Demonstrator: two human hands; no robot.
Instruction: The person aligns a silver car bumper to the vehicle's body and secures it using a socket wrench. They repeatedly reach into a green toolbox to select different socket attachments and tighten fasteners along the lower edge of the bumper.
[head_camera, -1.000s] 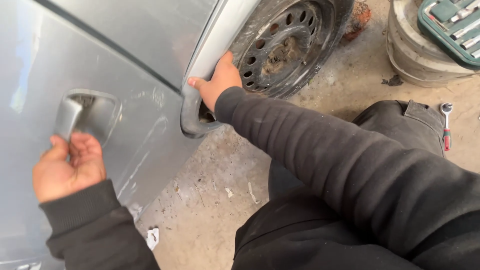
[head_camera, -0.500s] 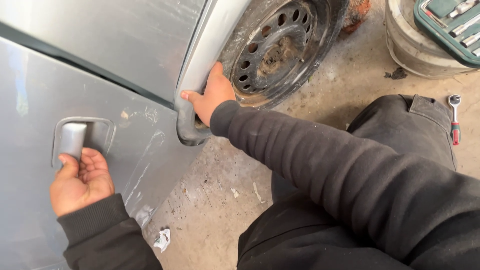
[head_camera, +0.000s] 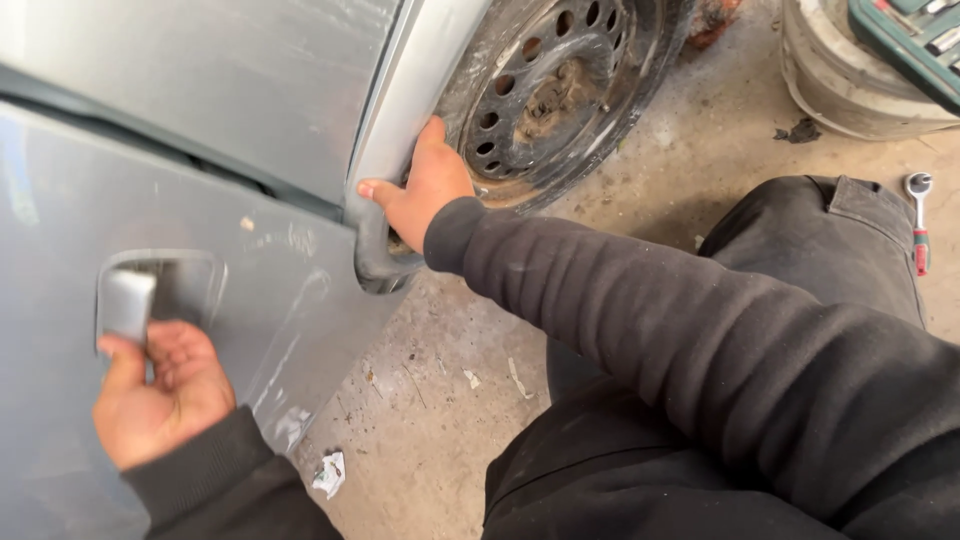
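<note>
Left hand (head_camera: 160, 395) grips door handle (head_camera: 127, 303).

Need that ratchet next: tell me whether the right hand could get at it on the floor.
Probably yes: the right hand grips the door edge, and bare floor surrounds the ratchet beside the knee.
</note>
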